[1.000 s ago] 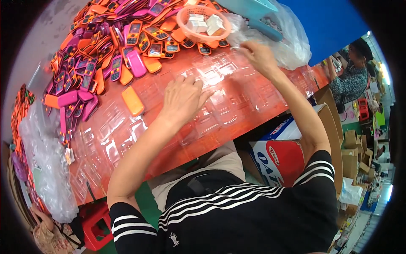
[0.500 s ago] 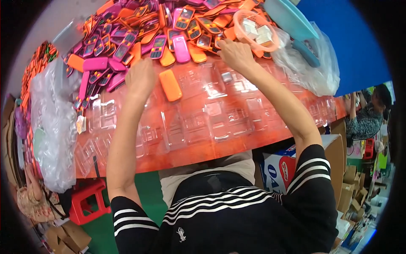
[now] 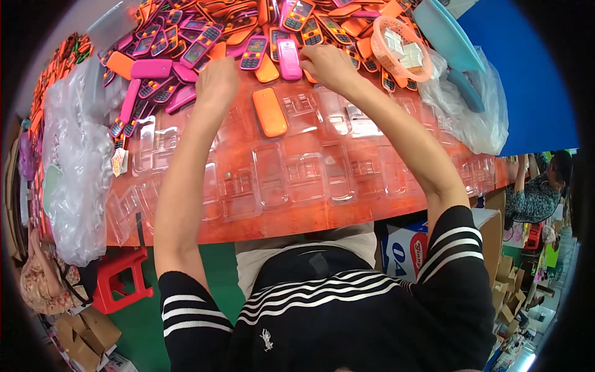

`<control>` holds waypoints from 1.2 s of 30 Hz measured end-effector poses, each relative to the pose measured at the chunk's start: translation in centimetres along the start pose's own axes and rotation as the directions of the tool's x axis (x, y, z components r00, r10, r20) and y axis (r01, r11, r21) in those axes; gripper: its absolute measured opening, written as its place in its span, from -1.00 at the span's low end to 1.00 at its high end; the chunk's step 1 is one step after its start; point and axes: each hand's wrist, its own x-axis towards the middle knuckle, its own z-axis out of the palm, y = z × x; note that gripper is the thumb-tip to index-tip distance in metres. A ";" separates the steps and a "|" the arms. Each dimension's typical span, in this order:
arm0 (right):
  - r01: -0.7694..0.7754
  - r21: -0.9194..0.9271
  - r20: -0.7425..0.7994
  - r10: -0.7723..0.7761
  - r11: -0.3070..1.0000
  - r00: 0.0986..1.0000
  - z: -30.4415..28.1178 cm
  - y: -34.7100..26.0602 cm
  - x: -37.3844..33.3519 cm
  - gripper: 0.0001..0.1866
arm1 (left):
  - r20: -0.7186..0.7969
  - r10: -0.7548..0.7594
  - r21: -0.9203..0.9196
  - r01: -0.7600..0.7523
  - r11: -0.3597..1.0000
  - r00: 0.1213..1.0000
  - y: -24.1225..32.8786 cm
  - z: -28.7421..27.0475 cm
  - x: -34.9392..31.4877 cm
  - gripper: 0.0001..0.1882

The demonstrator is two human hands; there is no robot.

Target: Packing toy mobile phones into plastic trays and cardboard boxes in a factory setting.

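Observation:
At the near edge of a heap of pink and orange toy phones (image 3: pixel 204 42), both of my hands are at work. My left hand (image 3: pixel 217 80) is bent at the knuckles, fingers curled down and mostly hidden; what they hold, if anything, is not visible. My right hand (image 3: pixel 328 67) is curled too, over an orange piece beside an upright pink toy phone (image 3: pixel 289 59); its grip is hidden. Between my forearms an orange toy phone (image 3: pixel 269 111), back up, lies on clear plastic blister trays (image 3: pixel 269 177). A pink and orange phone (image 3: pixel 253 53) lies face up just beyond.
A peach basket (image 3: pixel 383 57) with small white boxes sits at the back right, beside a light blue basin (image 3: pixel 443 31) and a clear bag (image 3: pixel 493 118). More clear plastic bags (image 3: pixel 77 186) lie left. A red stool (image 3: pixel 121 282) stands below the table (image 3: pixel 248 232). Other people work both sides.
My view has shifted slightly. My right hand has moved left, from beside the basket to near the pink phone. The left hand has reached farther forward to the heap.

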 end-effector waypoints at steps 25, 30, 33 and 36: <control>-0.146 -0.036 0.025 0.147 0.989 0.989 0.9 -4.0 6.7 -0.27 | -0.029 -0.239 -0.842 0.105 0.529 0.971 -2.3 -6.1 -4.6 -0.35; -0.264 0.824 0.318 -0.023 0.502 0.948 2.4 -13.3 6.2 -0.65 | -0.006 -0.449 -0.979 0.085 0.184 0.894 -10.0 -9.8 -15.2 -0.56; -0.332 0.859 0.425 -0.182 0.390 0.887 5.3 -19.4 6.5 -0.68 | 0.055 -0.636 -0.985 0.146 0.091 0.770 -12.9 -11.5 -20.6 -0.61; -0.205 0.852 0.331 -0.192 0.481 0.924 8.5 -24.2 7.1 -0.61 | 0.106 -0.677 -0.991 0.137 -0.008 0.728 -14.6 -11.6 -24.1 -0.65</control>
